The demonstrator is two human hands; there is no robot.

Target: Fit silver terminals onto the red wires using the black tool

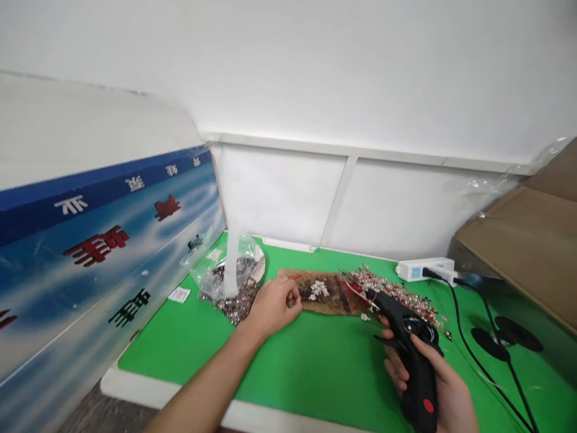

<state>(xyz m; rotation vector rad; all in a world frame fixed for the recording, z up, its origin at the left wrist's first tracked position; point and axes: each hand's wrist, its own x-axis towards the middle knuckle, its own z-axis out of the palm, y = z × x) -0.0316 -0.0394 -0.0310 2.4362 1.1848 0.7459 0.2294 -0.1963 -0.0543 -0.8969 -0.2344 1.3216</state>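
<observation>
My left hand (278, 305) is closed, its fingertips pinched together over the left part of a stained brown board (331, 307). What sits in that pinch is too small to make out. A black glue gun (408, 343) is gripped in my right hand (444, 382), with the fingers around its handle and trigger. Its nozzle points to the upper left, over the board's right end. Small silvery pieces (319, 289) lie in a little heap on the board between my hands. Beyond the nozzle spreads a pile of red-stemmed pieces with shiny silvery heads (396, 290).
Left of my left hand, a clear plastic bag (241, 264) holds many small shiny pieces. A white label (179, 294) lies nearby on the green tabletop (297, 367). At right are a power strip (426, 269), black cables (460, 319), black discs (491, 344) and a cardboard box (527, 222).
</observation>
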